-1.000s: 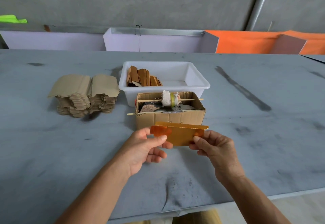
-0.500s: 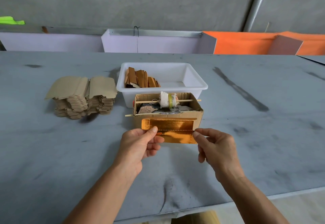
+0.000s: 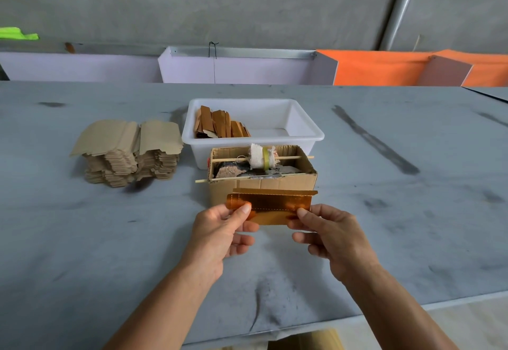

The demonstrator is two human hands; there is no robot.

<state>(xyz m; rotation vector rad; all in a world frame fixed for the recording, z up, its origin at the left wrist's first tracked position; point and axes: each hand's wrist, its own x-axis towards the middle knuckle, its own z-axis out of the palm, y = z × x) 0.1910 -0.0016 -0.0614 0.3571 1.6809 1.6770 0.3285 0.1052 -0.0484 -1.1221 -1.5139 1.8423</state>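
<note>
- A grey table (image 3: pixel 96 239) is set before a bare concrete wall; a carton (image 3: pixel 291 183) at its middle is taken as the landmark
- A gold card (image 3: pixel 270 208) is held in the air just in front of the carton, level with its front wall, and neither carton nor table is touched by it
- The card's left end is pinched by the left hand (image 3: pixel 217 235), with the thumb on the near face and the fingers curled behind; the right end is pinched likewise by the right hand (image 3: pixel 332 238)
- By this grip at both ends the dotted crease lines are judged to be kept free for folding; the upper flap is seen bent away along one of them
- A stack (image 3: pixel 129 151) of flat blanks is kept left of the carton and a tub (image 3: pixel 303 118) with brown strips just behind it, so supply and store are judged to be kept within reach
- Open table is left in front of the carton and to its right; the near table edge is passed under the forearms
</note>
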